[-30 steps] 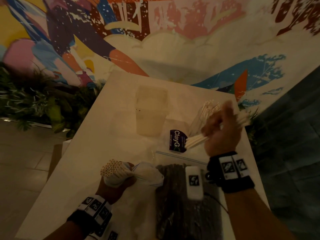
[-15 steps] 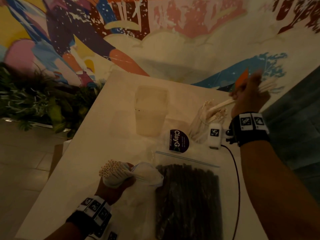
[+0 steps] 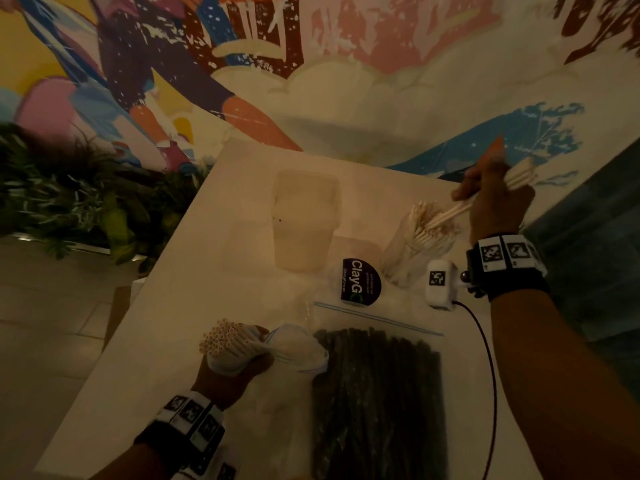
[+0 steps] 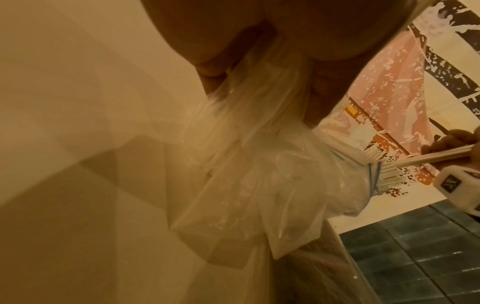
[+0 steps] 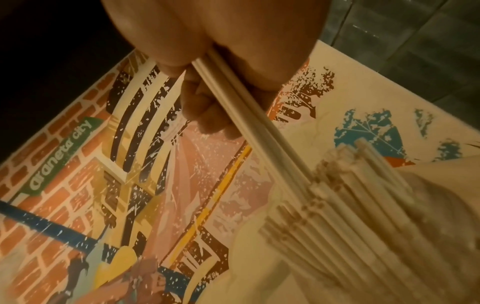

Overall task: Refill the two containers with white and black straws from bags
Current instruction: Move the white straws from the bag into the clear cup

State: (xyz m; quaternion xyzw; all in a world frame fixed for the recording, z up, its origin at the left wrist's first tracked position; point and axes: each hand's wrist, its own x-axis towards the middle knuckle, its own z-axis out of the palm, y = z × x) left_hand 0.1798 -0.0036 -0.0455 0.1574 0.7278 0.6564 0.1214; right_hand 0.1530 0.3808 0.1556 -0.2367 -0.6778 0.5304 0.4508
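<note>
I had the table (image 3: 180, 327) under me, and on it the bag of black straws (image 3: 377, 403), lying flat and sealed near my right forearm. It looked floppy and slick, so I judged it best taken by the zip edge or around the bundle's middle. Further back stood the empty container (image 3: 306, 220), light enough to tip if knocked. To its right stood the clear container of white straws (image 3: 420, 237), already fairly full. My left hand (image 3: 230, 374) was closed around the bag of white straws (image 3: 232, 346), squeezing plastic and bundle together so the open ends stood up. My right hand (image 3: 495, 202) pinched a few white straws (image 5: 249, 115) mid-length, tips angled into that container; how many, I could not quite tell. They seemed light, stiff and easily crushed, so a gentle mid-shaft pinch suited them.
</note>
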